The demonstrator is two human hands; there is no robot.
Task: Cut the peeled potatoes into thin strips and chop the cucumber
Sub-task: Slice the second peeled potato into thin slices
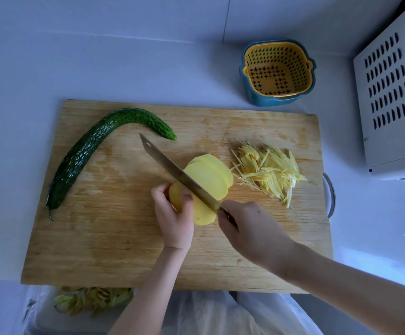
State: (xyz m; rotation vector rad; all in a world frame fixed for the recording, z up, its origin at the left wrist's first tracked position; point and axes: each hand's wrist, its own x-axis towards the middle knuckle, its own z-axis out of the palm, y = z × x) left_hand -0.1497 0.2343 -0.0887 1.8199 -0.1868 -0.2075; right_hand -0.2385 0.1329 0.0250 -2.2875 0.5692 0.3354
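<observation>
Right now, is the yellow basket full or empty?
Empty. The basket shows its bare perforated floor and walls, nothing inside; the potato strips lie on the cutting board.

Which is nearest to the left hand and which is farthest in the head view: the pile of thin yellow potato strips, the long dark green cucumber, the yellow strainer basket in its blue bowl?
From the left hand:
1. Pile of thin yellow potato strips, right.
2. Long dark green cucumber, left.
3. Yellow strainer basket in its blue bowl, off the board, far right.
</observation>
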